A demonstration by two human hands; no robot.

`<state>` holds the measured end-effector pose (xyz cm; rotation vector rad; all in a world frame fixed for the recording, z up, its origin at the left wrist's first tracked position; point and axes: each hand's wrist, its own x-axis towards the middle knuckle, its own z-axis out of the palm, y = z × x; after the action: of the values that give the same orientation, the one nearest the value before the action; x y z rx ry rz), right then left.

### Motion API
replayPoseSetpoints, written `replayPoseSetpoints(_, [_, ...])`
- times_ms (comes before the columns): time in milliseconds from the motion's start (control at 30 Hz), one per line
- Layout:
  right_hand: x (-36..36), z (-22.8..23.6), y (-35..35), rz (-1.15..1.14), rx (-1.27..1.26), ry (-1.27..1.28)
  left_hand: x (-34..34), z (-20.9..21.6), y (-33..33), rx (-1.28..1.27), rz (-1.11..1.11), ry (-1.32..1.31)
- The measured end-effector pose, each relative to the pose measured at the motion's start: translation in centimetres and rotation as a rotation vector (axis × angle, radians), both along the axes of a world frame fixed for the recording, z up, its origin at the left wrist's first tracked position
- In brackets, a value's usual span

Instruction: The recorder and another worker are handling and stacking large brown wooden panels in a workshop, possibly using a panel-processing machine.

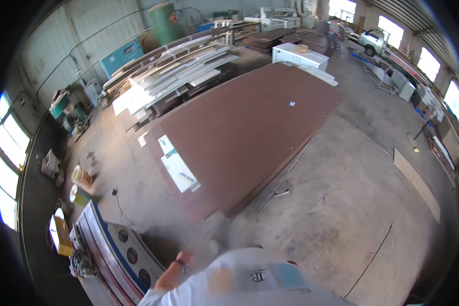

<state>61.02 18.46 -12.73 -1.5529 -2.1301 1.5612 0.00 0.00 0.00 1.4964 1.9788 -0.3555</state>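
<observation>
Machine (pixel 107 247) with three dark discs (pixel 132 255)

Package (pixel 180 172) on panels (pixel 245 127), machine (pixel 107 245) left, seemingly a truck (pixel 371 42) behind

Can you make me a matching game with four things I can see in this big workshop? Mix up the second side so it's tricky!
Things:
1. Large brown panel
2. Tall tank
3. Small truck
4. Left hand

Clues:
A. Blurry, with a dark wristband just behind it
B. Far off, near a bright window
C. Lying flat, with flat white pieces on one end
D. Green, standing by the back wall

Right pairs: 1-C, 2-D, 3-B, 4-A.
</observation>
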Motion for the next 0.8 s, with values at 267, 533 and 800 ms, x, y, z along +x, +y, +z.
replayPoseSetpoints(267, [-3.7,3.9,3.4,0.114,0.115,-0.051,3.2,-4.1,9.9,0.564,0.117,-0.641])
replayPoseSetpoints(533, [-5.5,5.4,4.9,-0.386,-0.583,0.309,6.0,4.0,16.6,0.327,0.231,-0.708])
replayPoseSetpoints(800, [-13.5,8.9,10.2,-0.796,-0.642,0.257,-8.3,-7.6,17.6,-0.030,0.660,-1.084])
